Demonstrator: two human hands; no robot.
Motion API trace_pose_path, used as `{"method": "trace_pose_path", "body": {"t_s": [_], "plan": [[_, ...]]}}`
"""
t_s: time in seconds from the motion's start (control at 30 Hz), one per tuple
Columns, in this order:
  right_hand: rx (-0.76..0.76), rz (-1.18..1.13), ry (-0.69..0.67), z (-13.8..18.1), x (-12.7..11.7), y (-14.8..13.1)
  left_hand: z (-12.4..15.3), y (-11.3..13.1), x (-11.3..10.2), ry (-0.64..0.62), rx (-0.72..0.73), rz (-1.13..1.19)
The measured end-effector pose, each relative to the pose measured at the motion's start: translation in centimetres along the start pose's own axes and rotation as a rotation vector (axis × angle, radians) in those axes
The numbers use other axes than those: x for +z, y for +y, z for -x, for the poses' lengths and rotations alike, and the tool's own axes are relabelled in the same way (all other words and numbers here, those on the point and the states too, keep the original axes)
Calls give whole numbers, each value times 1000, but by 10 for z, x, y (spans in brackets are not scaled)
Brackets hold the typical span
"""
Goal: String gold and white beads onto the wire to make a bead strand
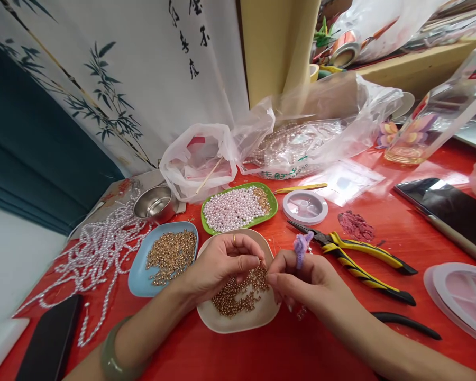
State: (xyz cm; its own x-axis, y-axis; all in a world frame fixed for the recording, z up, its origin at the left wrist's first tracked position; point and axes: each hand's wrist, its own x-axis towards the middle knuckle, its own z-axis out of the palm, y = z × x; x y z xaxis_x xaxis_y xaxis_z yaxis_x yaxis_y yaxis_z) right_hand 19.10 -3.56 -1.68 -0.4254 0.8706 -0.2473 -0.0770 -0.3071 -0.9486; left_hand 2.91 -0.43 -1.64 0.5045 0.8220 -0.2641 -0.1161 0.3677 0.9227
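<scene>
Though busy, red table [182, 352] near curtain [31, 148]

Left hand [226, 262] has a thin gold-coloured ring [234, 239] on one finger, plus a thick green-grey bangle [110, 353] on the forearm [154, 320]: rounded, smooth, glossy, with a bright highlight. Right hand [301, 280] has a fuzzy purple ring [300, 251], its band wrapped round a finger and topped by a pointed tuft. Both forearms bare as far as the view goes.

Phone [448, 209] at right, clear bottle [440, 119] beyond; bamboo-print curtain [150, 58] at back; dark slab [49, 338] lower left, possibly another phone.
</scene>
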Motion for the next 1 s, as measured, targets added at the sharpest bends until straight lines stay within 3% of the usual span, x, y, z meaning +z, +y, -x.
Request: {"method": "trace_pose_path", "body": {"t_s": [1.0], "plan": [[-13,32,-10,-1,-1,2,0,0,1,22,12,-63]]}}
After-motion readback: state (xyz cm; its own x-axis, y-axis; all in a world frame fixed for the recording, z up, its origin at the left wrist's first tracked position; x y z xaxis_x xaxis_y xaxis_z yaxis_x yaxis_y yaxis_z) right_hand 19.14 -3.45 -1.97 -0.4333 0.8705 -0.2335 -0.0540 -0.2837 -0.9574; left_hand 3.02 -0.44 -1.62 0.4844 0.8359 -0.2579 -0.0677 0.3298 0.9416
